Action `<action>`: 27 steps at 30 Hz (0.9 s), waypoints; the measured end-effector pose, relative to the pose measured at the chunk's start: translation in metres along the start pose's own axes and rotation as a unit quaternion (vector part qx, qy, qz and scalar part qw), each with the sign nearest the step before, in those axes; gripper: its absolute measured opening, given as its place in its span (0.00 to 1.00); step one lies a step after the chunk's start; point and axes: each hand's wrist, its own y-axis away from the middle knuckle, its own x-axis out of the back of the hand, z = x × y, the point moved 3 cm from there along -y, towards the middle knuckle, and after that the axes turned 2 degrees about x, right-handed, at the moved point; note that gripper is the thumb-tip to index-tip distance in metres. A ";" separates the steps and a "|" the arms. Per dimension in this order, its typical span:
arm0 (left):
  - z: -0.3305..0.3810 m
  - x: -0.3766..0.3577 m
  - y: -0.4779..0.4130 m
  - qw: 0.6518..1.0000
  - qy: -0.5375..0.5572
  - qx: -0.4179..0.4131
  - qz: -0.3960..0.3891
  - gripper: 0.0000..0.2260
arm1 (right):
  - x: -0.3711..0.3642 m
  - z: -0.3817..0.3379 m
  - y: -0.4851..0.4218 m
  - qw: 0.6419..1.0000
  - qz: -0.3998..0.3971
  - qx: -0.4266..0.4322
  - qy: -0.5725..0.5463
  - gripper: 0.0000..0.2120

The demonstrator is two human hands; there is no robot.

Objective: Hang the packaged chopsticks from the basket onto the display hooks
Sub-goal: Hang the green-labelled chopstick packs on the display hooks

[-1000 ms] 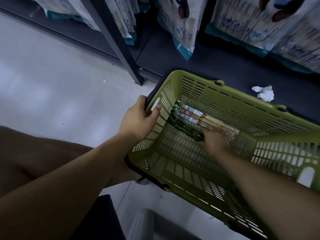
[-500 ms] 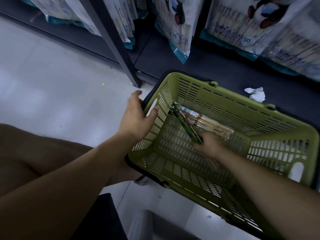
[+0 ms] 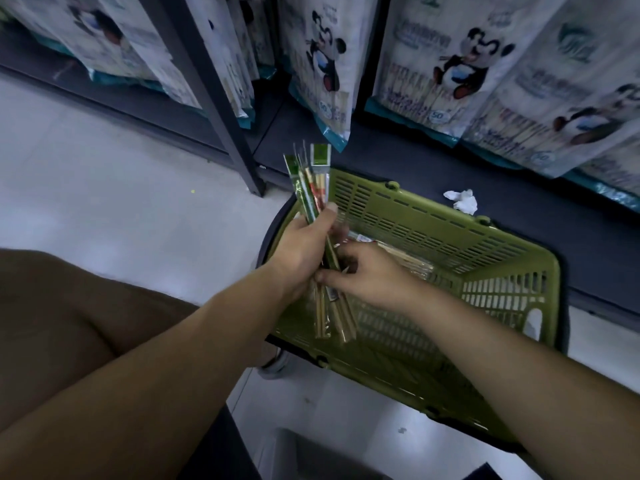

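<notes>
Green chopstick packs [image 3: 316, 188] — between left fingers [image 3: 327, 216]

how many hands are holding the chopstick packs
2. The left hand grips the bundle of chopstick packs around its middle above the green basket; the right hand pinches it lower down.

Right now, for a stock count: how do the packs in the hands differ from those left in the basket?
Held packs stand near upright, gripped by the left hand and right hand; basket packs lie flat in the basket. Held packs show green headers; basket packs' headers are hidden. Both: clear sleeves of chopsticks.
</notes>
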 end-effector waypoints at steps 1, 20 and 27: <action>0.004 0.004 -0.004 1.000 0.010 -0.010 0.013 0.13 | 0.004 0.006 -0.001 0.999 -0.013 -0.023 -0.021 0.11; -0.003 0.026 -0.024 0.973 -0.187 -0.118 0.065 0.11 | 0.021 0.178 -0.059 0.878 0.037 -0.233 0.416 0.16; -0.007 0.023 -0.027 0.977 -0.173 -0.108 0.059 0.10 | 0.025 0.182 -0.061 0.885 0.008 -0.222 0.409 0.14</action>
